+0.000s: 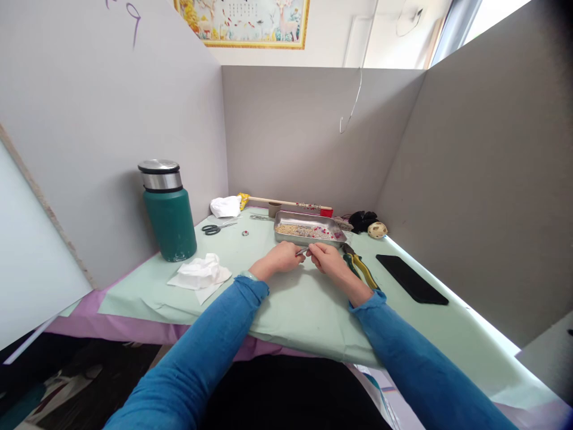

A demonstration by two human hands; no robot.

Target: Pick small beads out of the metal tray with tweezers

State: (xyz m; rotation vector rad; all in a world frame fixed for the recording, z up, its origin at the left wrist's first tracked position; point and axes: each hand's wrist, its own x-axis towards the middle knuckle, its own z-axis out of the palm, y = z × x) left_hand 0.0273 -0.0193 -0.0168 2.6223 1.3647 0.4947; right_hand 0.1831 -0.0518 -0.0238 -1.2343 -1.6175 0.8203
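Note:
My left hand (281,258) and my right hand (329,259) rest close together on the pale green table cover, just in front of a metal tray (286,237). Both are closed in a pinch around a small thin silver tool (301,251) held between them; I cannot make out exactly what it is. The tray holds tan grains with small red and white bits. Yellow-and-green handled pliers (360,269) lie right beside my right wrist.
A green flask (169,212) stands at the left with crumpled tissue (200,272) before it. Scissors (215,228), a white cloth (225,206) and a long stick (286,203) lie behind. A black phone (410,278) lies at the right. Grey partitions enclose the desk.

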